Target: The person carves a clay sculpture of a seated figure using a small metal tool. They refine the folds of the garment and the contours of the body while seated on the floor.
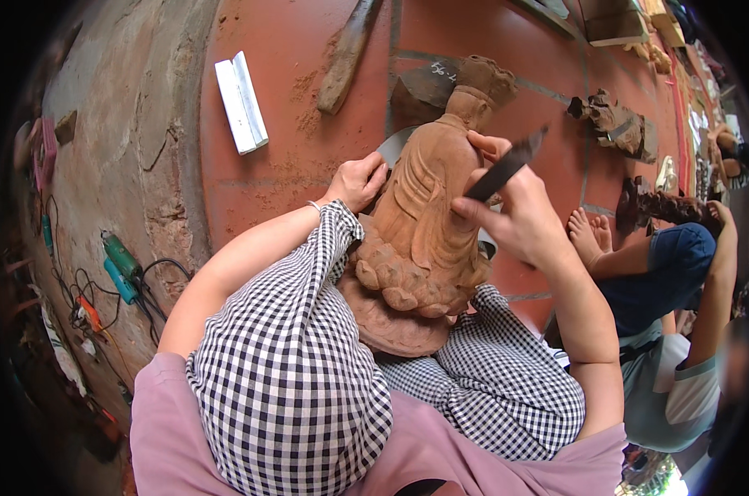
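Observation:
A brown carved wooden statue (424,190) of a robed seated figure leans back between my checked-cloth legs. Its lotus-shaped base (407,281) is toward me and its head points away. My right hand (515,207) is over the statue's right side, closed round a dark, flat, narrow tool (507,165); its exact kind is unclear. Some of those fingers touch the wood near the shoulder. At the statue's left side my left hand (360,180) is closed, its fingers curled beside a grey curved edge (395,147). What it grips is hidden.
On the red tiles lie a white folded strip (242,103), a worn wooden club (345,62) amid sawdust, and a dark block (420,89) by the statue's head. Right stand another carving (614,124) and a seated person (672,256). Corded power tools (122,264) lie left.

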`<state>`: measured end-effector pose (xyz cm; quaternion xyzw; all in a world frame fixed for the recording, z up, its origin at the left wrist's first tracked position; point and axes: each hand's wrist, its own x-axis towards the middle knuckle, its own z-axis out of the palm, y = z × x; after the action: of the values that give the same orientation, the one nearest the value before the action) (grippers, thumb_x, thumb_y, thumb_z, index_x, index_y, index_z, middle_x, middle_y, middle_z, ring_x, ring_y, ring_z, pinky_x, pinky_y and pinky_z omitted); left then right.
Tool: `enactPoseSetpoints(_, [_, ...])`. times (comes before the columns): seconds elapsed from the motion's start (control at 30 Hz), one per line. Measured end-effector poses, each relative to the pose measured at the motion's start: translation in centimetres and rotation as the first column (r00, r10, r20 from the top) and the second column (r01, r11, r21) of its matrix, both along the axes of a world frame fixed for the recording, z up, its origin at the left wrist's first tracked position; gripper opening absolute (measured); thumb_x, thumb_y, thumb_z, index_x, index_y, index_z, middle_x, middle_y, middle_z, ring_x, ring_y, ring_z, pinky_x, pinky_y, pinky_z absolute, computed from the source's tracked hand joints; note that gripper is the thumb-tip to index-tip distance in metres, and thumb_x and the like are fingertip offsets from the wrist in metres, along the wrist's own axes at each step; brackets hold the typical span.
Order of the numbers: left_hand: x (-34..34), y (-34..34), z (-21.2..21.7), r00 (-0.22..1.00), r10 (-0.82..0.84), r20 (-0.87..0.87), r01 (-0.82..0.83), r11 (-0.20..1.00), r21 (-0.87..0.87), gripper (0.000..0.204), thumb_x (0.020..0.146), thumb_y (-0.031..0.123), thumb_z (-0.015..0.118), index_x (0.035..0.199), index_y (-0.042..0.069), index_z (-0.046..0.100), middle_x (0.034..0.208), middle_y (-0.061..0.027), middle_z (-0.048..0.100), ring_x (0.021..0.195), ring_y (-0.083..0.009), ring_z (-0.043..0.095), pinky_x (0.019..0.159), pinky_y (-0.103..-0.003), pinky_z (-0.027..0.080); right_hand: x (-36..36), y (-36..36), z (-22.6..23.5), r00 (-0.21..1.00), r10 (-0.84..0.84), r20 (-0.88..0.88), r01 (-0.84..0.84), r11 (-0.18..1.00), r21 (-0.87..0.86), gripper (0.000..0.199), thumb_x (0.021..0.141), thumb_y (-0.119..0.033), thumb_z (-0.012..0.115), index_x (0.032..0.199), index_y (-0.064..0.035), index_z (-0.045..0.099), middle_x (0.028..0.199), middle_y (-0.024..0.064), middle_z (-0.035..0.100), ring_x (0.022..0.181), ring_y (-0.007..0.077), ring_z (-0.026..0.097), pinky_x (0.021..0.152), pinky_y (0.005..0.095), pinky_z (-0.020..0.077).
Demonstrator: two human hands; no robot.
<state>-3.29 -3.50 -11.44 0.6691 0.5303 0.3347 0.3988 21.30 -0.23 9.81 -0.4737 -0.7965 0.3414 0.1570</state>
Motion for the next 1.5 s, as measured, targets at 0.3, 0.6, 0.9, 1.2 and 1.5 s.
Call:
enactPoseSetpoints(0.3, [0.1, 0.1, 0.9, 1.000, 0.022, 0.005, -0.021, 0.994, -0.106, 0.021, 0.101, 0.023, 0.055, 0.098, 0.002, 0.058, 0.074, -0.0238, 0.063, 0.072, -0.0421, 0.065, 0.064, -0.047, 0.050, 3.3, 4.0, -2.3, 0.756, -0.568, -0.325, 0.382, 0.787, -0.485, 0.025, 0.096, -0.022, 0.069, 0.094, 0.0022, 0.065, 0.089, 0.0087, 0.071, 0.086, 0.0158, 0.071, 0.081, 0.0307, 0.0598])
enactPoseSetpoints(0.6, [0.6, 0.7, 4.2, 0.899, 0.161, 0.407, 0.121, 0.803, -0.584, 0.068, 0.103, 0.066, 0.035, 0.130, 0.006, 0.052, 0.113, -0.0153, 0.066, 0.111, -0.0252, 0.063, 0.092, -0.037, 0.051, 7.7, 0.8, -5.6, 0.640, -0.700, -0.317, 0.419, 0.664, -0.619, 0.029, 0.097, -0.028, 0.069, 0.098, 0.0011, 0.063, 0.096, 0.0118, 0.070, 0.085, 0.0197, 0.072, 0.078, 0.0331, 0.0609])
enactPoseSetpoints(0.9, [0.8, 2.4, 12.9, 0.973, -0.228, 0.029, 0.209, 0.826, -0.524, 0.111, 0.086, 0.070, 0.064, 0.158, -0.001, 0.019, 0.154, -0.0304, 0.033, 0.147, -0.0398, 0.032, 0.120, -0.047, 0.029, 7.0, -0.3, -4.3, 0.641, -0.661, -0.389, 0.433, 0.731, -0.527, 0.022, 0.098, -0.020, 0.068, 0.098, 0.0013, 0.063, 0.094, 0.0095, 0.070, 0.081, 0.0156, 0.071, 0.071, 0.0283, 0.0611])
enactPoseSetpoints(1.2, [4.8, 4.9, 12.8, 0.964, -0.223, 0.142, 0.241, 0.962, -0.129, 0.068, 0.100, 0.050, 0.054, 0.154, 0.013, 0.037, 0.157, -0.0285, 0.031, 0.150, -0.0412, 0.024, 0.120, -0.049, 0.028, 4.0, -1.1, -1.2, 0.916, -0.250, -0.313, 0.140, 0.932, -0.335, 0.022, 0.083, -0.015, 0.078, 0.081, 0.0033, 0.066, 0.126, 0.0185, 0.062, 0.115, 0.0260, 0.062, 0.094, 0.0359, 0.0500])
enactPoseSetpoints(1.5, [5.7, 4.2, 11.2, 0.971, -0.110, 0.212, 0.117, 0.993, -0.018, 0.052, 0.110, 0.042, 0.034, 0.148, 0.010, 0.049, 0.150, -0.0195, 0.044, 0.144, -0.0330, 0.037, 0.119, -0.042, 0.029, 0.9, 0.6, -0.2, 0.984, -0.141, -0.110, 0.119, 0.975, -0.187, 0.024, 0.079, -0.015, 0.082, 0.089, 0.0017, 0.068, 0.113, 0.0193, 0.065, 0.094, 0.0250, 0.067, 0.078, 0.0349, 0.0545])
